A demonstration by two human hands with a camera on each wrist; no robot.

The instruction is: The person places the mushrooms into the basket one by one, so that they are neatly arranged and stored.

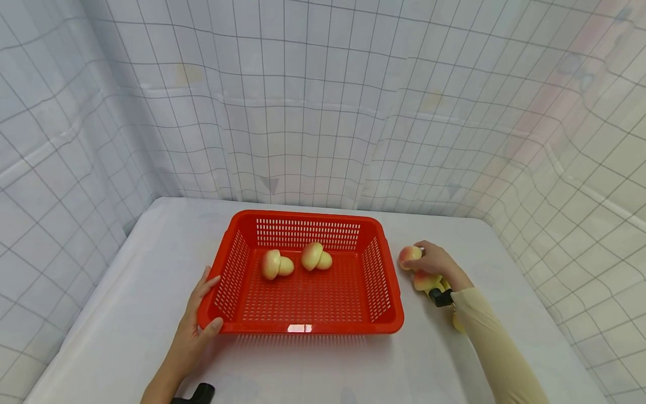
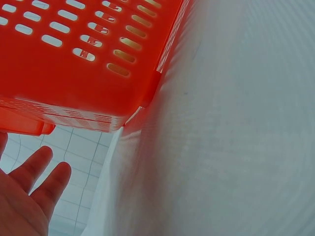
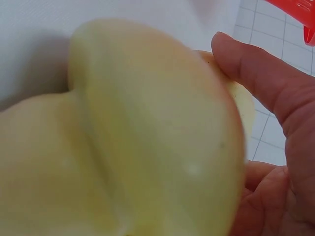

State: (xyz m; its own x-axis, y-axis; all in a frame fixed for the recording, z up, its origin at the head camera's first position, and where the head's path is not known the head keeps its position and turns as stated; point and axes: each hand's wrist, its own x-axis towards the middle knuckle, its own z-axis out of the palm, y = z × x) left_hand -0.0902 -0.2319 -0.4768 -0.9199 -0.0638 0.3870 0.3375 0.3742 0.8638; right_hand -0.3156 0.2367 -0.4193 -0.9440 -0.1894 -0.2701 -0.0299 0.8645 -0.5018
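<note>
A red plastic basket (image 1: pixel 303 328) stands in the middle of the table. Inside it lie two toy mushrooms, one mushroom (image 1: pixel 271 265) to the left and another mushroom (image 1: pixel 313 256) nearer the middle, both pale yellow with a reddish blush. My left hand (image 1: pixel 194 320) rests at the basket's front left corner, fingers spread, thumb and a fingertip touching the rim. Right of the basket, my right hand (image 1: pixel 436 262) grips a mushroom (image 1: pixel 410 257) between thumb and fingers. In the right wrist view a nearer mushroom (image 3: pixel 162 128) hides most of the held one.
More mushrooms (image 1: pixel 426 280) lie close together beneath my right wrist, partly hidden by the arm and the wrist camera. A white cloth covers the table (image 1: pixel 323 370). White grid-patterned curtains (image 1: pixel 313 112) stand behind it and along both sides.
</note>
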